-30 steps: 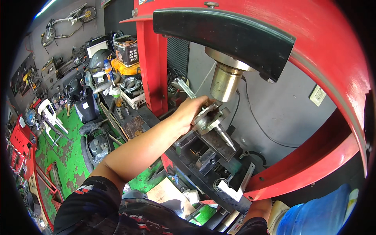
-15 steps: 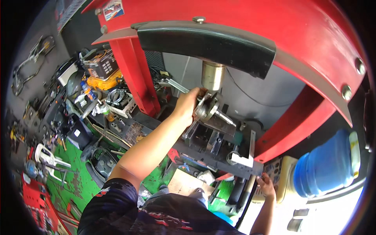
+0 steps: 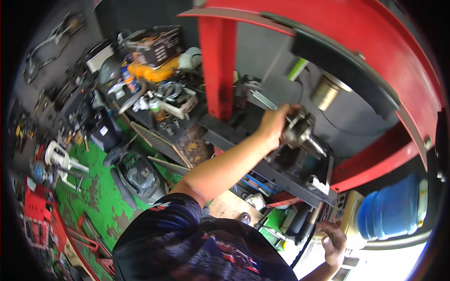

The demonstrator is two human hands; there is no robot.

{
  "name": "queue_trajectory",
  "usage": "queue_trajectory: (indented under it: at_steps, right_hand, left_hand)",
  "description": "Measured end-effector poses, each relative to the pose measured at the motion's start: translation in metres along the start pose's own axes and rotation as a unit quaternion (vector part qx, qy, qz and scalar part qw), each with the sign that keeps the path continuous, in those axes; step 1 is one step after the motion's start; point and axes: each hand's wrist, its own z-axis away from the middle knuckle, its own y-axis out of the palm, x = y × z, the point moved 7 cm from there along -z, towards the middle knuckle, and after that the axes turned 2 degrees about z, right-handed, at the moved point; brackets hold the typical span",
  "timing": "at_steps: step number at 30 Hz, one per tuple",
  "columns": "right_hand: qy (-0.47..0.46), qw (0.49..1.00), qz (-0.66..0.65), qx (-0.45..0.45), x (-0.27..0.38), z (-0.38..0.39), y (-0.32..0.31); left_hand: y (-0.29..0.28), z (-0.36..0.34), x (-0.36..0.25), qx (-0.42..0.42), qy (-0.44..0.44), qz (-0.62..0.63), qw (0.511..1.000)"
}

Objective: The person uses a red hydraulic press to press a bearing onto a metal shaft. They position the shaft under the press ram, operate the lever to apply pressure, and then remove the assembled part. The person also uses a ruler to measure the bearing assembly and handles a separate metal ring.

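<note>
My left hand (image 3: pixel 275 125) is closed around a metal crankshaft (image 3: pixel 299 131), its round webs dark and its shaft end pointing down to the right. It is held over the bed of a red press frame (image 3: pixel 220 70), to the lower left of the press's shiny ram (image 3: pixel 326 92). Two slim silver bars (image 3: pixel 264 99) show beyond my fingers; whether they belong to the crankshaft I cannot tell. At the lower right my right hand (image 3: pixel 333 242) is empty, with its fingers loosely bent and apart, near a dark cylindrical handle (image 3: pixel 307 230).
A blue water jug (image 3: pixel 389 208) stands at the right beside a beige box (image 3: pixel 347 208). Left of the press, a bench carries a carton (image 3: pixel 157 46), bottles and loose parts. On the green floor lie a grey scooter panel (image 3: pixel 140 175) and a white chair (image 3: pixel 63 159).
The view has swung left, so the press sits farther right. The crankshaft stays in my left hand, now off to one side of the ram. My right hand has moved away from the bed's end.
</note>
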Motion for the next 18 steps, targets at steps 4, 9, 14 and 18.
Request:
queue_trajectory:
  at_steps: [4,9,14,18]
  right_hand:
    - [-0.121,0.990,-0.057,0.048,0.046,-0.041,0.051]
    - [-0.176,0.981,0.043,0.064,0.101,-0.112,0.107]
    - [-0.201,0.978,0.022,0.053,0.125,-0.145,0.133]
    - [-0.153,0.960,0.106,0.210,0.141,-0.188,0.263]
  left_hand:
    - [-0.037,0.055,-0.031,0.065,0.004,0.025,0.998]
    - [-0.114,0.149,-0.104,0.012,0.131,-0.049,0.990]
    - [-0.238,0.216,-0.134,-0.214,0.067,-0.014,0.974]
    - [-0.321,0.277,-0.142,-0.254,0.122,0.017,0.959]
